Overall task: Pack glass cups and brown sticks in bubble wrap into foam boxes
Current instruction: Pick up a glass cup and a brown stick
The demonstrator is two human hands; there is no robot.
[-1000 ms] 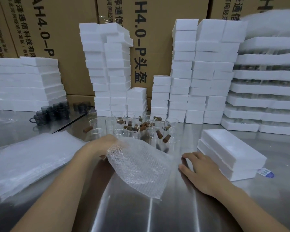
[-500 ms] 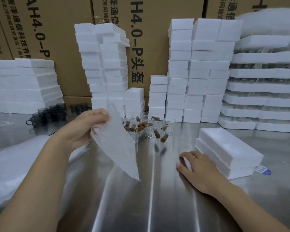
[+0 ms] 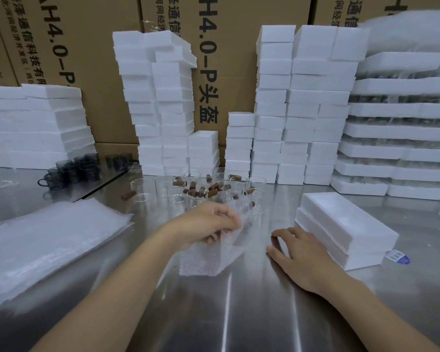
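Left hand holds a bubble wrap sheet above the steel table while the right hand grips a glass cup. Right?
Wrong on the right hand: in the head view it rests open on the table, holding nothing. The left hand does hold the bubble wrap sheet above the table.

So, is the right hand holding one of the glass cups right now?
No, the right hand rests on the steel table holding nothing, and the glass cups stand farther back.

Two bare forearms are shown, uncovered from the wrists down to the lower edge of the view. The left hand [image 3: 208, 224] and the right hand [image 3: 300, 252] are likewise seen bare, with slender fingers.
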